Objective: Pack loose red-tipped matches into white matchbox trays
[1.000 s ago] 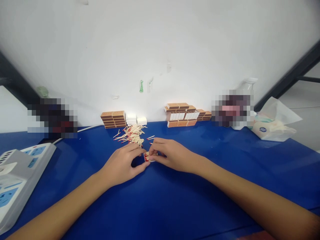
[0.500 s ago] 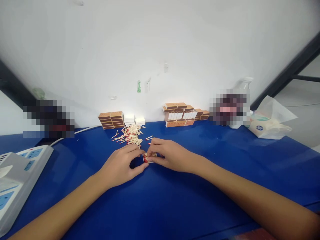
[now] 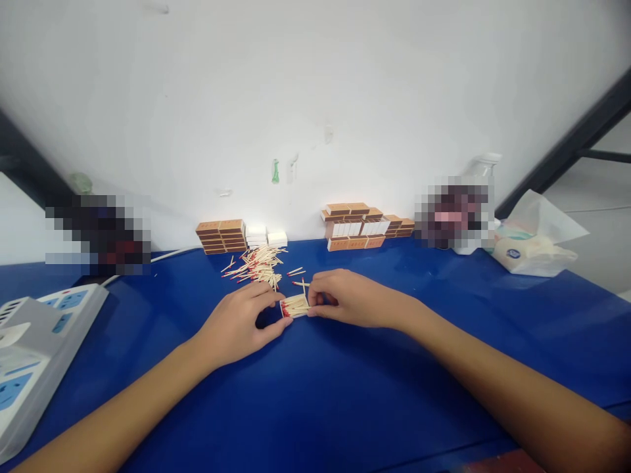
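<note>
A small white matchbox tray (image 3: 294,315) lies on the blue table, filled with matches (image 3: 296,305) whose red heads point left. My left hand (image 3: 245,323) grips the tray's left end between thumb and fingers. At the tray's right end, my right hand (image 3: 352,299) has its thumb and fingertips close together, touching or nearly touching the edge. Whatever it pinches is hidden. Just behind those fingertips are a few loose matches (image 3: 298,283), one pointing away from me. Beyond my left hand spreads a heap of matches (image 3: 261,264), heads mostly red and toward me.
Stacked brown matchboxes (image 3: 221,236) stand against the wall, next to white trays (image 3: 277,240). More matchboxes (image 3: 355,244) are piled right of centre. A tissue pack (image 3: 535,255) sits at the right, and a power strip (image 3: 59,341) lies at the left with its cable.
My right hand has drawn back to the right from over the tray, uncovering the matches inside. My left hand keeps its grip at the left end.
</note>
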A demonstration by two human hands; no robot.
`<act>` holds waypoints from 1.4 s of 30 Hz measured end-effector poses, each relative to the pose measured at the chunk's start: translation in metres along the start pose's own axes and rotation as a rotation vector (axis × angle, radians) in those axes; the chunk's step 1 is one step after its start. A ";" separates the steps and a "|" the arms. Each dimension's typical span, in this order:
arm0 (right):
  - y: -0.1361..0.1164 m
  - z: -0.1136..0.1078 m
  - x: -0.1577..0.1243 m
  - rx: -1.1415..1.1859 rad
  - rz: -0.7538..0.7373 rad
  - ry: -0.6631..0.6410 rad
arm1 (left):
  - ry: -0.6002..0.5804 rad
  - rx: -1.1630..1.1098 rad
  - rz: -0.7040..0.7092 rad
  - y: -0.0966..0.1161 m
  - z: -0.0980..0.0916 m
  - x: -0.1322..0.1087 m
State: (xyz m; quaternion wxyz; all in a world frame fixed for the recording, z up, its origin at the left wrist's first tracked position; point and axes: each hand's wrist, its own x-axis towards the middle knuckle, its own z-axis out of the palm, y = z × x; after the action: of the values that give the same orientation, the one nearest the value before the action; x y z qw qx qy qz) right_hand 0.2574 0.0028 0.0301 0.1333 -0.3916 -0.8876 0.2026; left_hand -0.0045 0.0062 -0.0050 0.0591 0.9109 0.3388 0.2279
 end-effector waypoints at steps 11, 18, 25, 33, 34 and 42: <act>-0.002 0.006 0.002 0.013 -0.009 0.120 | 0.005 -0.014 0.023 0.003 0.000 0.000; 0.017 0.019 0.016 -0.069 0.283 0.357 | -0.013 -0.033 0.028 0.003 0.001 -0.001; 0.018 0.031 0.027 -0.086 0.342 0.302 | -0.026 -0.047 0.025 0.004 0.000 -0.001; 0.019 0.020 0.017 -0.183 0.353 0.125 | -0.025 -0.028 0.028 0.004 0.001 -0.001; 0.018 0.018 0.016 -0.188 0.344 0.118 | -0.020 -0.020 0.024 0.003 0.001 -0.001; 0.000 0.016 0.009 -0.101 0.106 0.154 | 0.010 0.001 0.009 -0.001 0.002 -0.001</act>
State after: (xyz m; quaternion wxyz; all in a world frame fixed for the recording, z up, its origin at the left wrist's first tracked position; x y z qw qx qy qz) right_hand 0.2454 0.0051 0.0171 0.1703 -0.4588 -0.8617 0.1337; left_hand -0.0047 0.0065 -0.0077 0.0558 0.9112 0.3354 0.2325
